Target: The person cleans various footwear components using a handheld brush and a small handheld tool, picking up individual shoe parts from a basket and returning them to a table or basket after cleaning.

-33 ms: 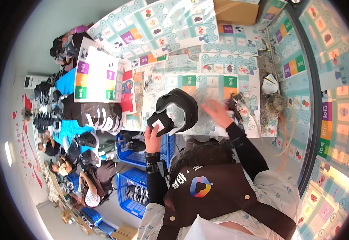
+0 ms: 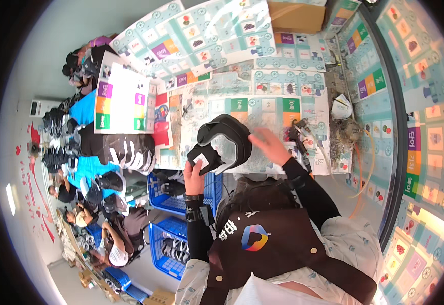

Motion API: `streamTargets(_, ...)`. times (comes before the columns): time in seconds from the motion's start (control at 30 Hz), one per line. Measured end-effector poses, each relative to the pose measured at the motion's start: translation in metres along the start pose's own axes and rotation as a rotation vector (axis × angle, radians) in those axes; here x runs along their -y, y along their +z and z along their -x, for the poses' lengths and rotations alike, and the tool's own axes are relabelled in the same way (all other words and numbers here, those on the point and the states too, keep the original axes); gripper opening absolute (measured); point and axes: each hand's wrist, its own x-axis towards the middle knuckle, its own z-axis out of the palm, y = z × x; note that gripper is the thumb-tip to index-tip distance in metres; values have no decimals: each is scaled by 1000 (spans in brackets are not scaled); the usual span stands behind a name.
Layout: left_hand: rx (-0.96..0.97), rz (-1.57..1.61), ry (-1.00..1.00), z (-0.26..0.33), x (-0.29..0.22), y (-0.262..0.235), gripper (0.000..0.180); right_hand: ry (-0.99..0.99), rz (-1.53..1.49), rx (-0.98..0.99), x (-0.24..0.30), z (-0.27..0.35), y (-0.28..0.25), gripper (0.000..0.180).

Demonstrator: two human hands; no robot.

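Note:
My left hand point(image 2: 195, 175) grips a black padded, horseshoe-shaped piece point(image 2: 227, 140) from below and holds it up over the near edge of the table. A small white tag point(image 2: 201, 160) shows on the piece just above my thumb. My right hand point(image 2: 270, 145) is blurred, with its fingers apart, just right of the piece at its outer rim. I cannot tell whether it touches the piece. Both forearms wear black sleeves, and a dark brown apron point(image 2: 283, 244) covers my front.
The table point(image 2: 262, 107) is covered with colourful printed sheets. A dark hand tool with a hose point(image 2: 299, 136) lies right of my right hand. Black and white pieces point(image 2: 117, 147) pile at the left. Blue crates point(image 2: 173, 244) stand under the table. Other people point(image 2: 112, 239) sit at far left.

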Motion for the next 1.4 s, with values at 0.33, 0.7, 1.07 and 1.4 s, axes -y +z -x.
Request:
streamTargets(0.33, 180, 29, 124, -21, -33, -2, 34, -454, 363, -461, 46, 8, 42, 35)
streamTargets(0.7, 33, -1496, 1062, -31, -32, -77, 39, -351, 241, -408, 93, 17, 65, 44)
streamTargets(1.07, 204, -314, 280, -1, -66, -108, 24, -477, 198, 0, 103, -25, 93, 48)
streamTargets(1.4, 86, -248, 214, 12, -70, -107, 30, -289, 206, 52, 34, -84, 119, 50)
